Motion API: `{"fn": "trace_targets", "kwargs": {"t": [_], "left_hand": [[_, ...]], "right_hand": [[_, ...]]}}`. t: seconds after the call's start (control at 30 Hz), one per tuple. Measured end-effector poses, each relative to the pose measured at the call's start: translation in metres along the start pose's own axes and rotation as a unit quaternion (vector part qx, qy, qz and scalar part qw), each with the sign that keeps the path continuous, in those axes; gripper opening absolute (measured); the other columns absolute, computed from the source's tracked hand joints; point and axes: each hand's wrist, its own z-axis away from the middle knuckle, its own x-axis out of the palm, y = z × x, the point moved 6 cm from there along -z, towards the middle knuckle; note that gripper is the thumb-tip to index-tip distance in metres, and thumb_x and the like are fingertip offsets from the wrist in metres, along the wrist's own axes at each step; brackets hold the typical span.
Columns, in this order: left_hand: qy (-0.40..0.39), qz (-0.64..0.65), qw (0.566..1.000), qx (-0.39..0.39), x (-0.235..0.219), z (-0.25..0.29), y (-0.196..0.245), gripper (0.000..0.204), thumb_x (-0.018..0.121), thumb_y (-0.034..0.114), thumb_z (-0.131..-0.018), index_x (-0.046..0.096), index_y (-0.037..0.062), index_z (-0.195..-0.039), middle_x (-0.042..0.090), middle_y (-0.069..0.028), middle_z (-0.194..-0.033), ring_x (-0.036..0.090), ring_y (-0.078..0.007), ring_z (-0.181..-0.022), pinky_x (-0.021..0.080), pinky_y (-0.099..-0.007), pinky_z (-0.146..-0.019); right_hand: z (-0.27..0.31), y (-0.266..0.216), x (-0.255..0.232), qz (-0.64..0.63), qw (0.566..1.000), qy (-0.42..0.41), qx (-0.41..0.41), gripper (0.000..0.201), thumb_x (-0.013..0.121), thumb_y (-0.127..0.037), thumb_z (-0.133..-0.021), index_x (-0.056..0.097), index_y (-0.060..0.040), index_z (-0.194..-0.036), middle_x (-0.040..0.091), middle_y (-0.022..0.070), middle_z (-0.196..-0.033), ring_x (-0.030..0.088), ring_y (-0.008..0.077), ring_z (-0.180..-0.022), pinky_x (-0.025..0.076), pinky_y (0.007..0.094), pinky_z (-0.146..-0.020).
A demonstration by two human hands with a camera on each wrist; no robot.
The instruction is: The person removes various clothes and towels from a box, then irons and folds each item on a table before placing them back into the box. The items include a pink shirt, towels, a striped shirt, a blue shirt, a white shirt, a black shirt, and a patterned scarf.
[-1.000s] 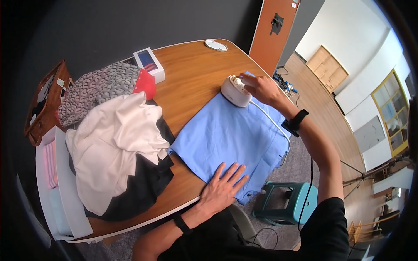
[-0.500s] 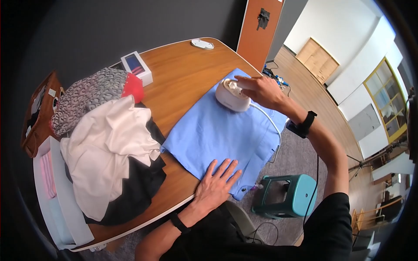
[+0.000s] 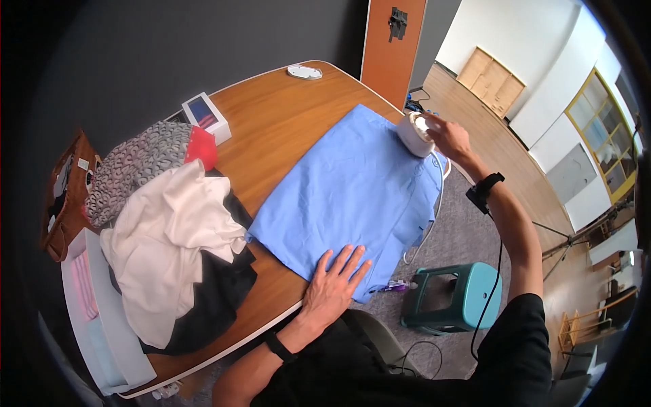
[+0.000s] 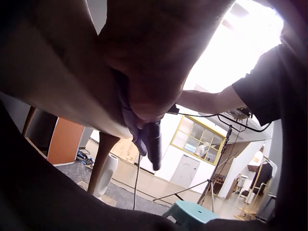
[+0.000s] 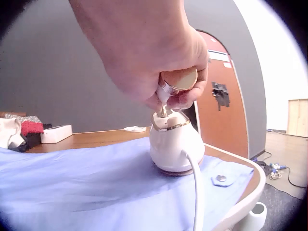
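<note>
A light blue garment [image 3: 339, 183] lies spread over the right part of the table, its near edge hanging past the table's side. My right hand [image 3: 449, 138] grips the handle of a white steam iron [image 3: 412, 136] with gold trim. In the right wrist view the fingers of this hand [image 5: 154, 62] curl round the handle, and the base of the iron [image 5: 175, 147] rests on the cloth near a metal button [image 5: 221, 178]. With fingers spread, my left hand [image 3: 332, 285] presses flat on the garment's near edge. The left wrist view is mostly dark, the palm close to the camera.
A white cloth [image 3: 169, 237] and a black cloth [image 3: 217, 298] lie heaped on the left, beside a patterned bundle [image 3: 139, 159]. A white tray [image 3: 129, 349], a brown basket [image 3: 68, 197] and a phone box [image 3: 215, 125] stand around them. The iron's cord [image 3: 434, 224] hangs near a teal stool [image 3: 468, 295].
My right hand has moved the iron to the right across the garment, to its right edge. My left hand stays on the cloth. The head view has shifted slightly.
</note>
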Motion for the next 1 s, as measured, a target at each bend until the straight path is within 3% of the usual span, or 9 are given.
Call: {"fn": "trace_targets", "kwargs": {"t": [0.07,0.2,0.27,0.37,0.53,0.73,0.83,0.93,1.0], "left_hand": [[0.020,-0.038,0.998,-0.038,0.001,-0.006,-0.004,0.063,0.066,0.005,-0.080,0.062,0.0134,-0.142,0.049,-0.0150,-0.154,0.048,-0.0296,-0.137,0.040,-0.0462,-0.109],[0.044,-0.074,0.995,-0.044,0.004,-0.017,-0.009,0.057,0.063,0.004,-0.081,0.063,0.0048,-0.138,0.057,-0.0194,-0.143,0.058,-0.0269,-0.112,0.046,-0.0388,-0.088],[0.038,-0.102,0.994,-0.021,0.000,-0.021,-0.011,0.045,0.060,0.010,-0.088,0.066,-0.0006,-0.132,0.064,-0.0189,-0.136,0.060,-0.0204,-0.099,0.048,-0.0342,-0.082],[0.020,-0.169,0.985,-0.018,0.000,-0.014,0.001,0.041,0.060,0.009,-0.088,0.069,-0.0025,-0.126,0.066,-0.0216,-0.133,0.061,-0.0207,-0.098,0.048,-0.0336,-0.080],[-0.057,-0.279,0.958,-0.019,-0.005,-0.010,0.036,0.046,0.066,0.010,-0.080,0.070,-0.0102,-0.121,0.068,-0.0350,-0.121,0.061,-0.0211,-0.084,0.052,-0.0299,-0.060],[-0.109,-0.262,0.955,-0.088,-0.002,-0.020,0.046,0.047,0.067,0.009,-0.079,0.068,-0.0131,-0.120,0.068,-0.0368,-0.119,0.065,-0.0220,-0.081,0.056,-0.0296,-0.057],[-0.095,-0.220,0.967,-0.089,0.000,-0.019,0.042,0.049,0.068,0.008,-0.076,0.068,-0.0126,-0.120,0.068,-0.0363,-0.117,0.066,-0.0254,-0.082,0.058,-0.0317,-0.060],[-0.061,-0.150,0.986,-0.044,-0.008,-0.014,0.032,0.053,0.069,0.006,-0.071,0.067,-0.0106,-0.121,0.068,-0.0332,-0.118,0.067,-0.0284,-0.084,0.059,-0.0338,-0.064],[-0.053,-0.067,0.996,-0.022,-0.017,-0.003,0.023,0.059,0.069,0.003,-0.066,0.065,-0.0066,-0.125,0.066,-0.0259,-0.123,0.066,-0.0301,-0.089,0.059,-0.0376,-0.071]], "right_hand": [[-0.004,0.030,-0.002,-0.022,0.996,0.022,0.089,0.055,0.064,-0.033,-0.087,0.061,-0.0288,-0.142,0.074,0.0201,-0.112,0.071,0.0398,-0.102,0.057,0.0499,-0.086],[-0.004,0.067,0.001,0.004,0.992,-0.002,0.122,0.056,0.065,-0.033,-0.087,0.061,-0.0294,-0.143,0.074,0.0195,-0.113,0.071,0.0390,-0.105,0.057,0.0490,-0.088],[-0.008,0.074,0.005,0.004,0.993,0.000,0.120,0.056,0.065,-0.033,-0.087,0.061,-0.0291,-0.143,0.074,0.0194,-0.114,0.071,0.0388,-0.105,0.057,0.0491,-0.088],[-0.017,0.079,0.007,-0.013,0.993,-0.013,0.117,0.055,0.068,-0.036,-0.088,0.063,-0.0258,-0.142,0.074,0.0176,-0.118,0.069,0.0377,-0.111,0.055,0.0473,-0.090],[-0.037,0.060,0.017,-0.015,0.996,-0.027,0.082,0.052,0.071,-0.036,-0.087,0.064,-0.0224,-0.137,0.075,0.0188,-0.113,0.070,0.0400,-0.106,0.056,0.0499,-0.089],[-0.063,0.040,0.028,0.001,1.000,-0.027,0.014,0.050,0.074,-0.040,-0.086,0.067,-0.0214,-0.132,0.075,0.0172,-0.109,0.072,0.0371,-0.101,0.056,0.0485,-0.085],[-0.058,0.025,0.021,0.042,0.996,-0.068,0.030,0.052,0.073,-0.041,-0.088,0.064,-0.0171,-0.134,0.072,0.0160,-0.117,0.069,0.0348,-0.109,0.055,0.0463,-0.089],[-0.030,-0.002,0.009,0.102,0.972,0.180,-0.114,0.054,0.069,-0.041,-0.093,0.060,-0.0112,-0.136,0.065,0.0143,-0.126,0.062,0.0329,-0.117,0.051,0.0435,-0.094],[0.010,-0.032,-0.008,-0.009,0.964,0.216,-0.158,0.047,0.069,-0.034,-0.096,0.058,-0.0073,-0.133,0.060,0.0144,-0.126,0.059,0.0318,-0.116,0.049,0.0420,-0.094]]}}
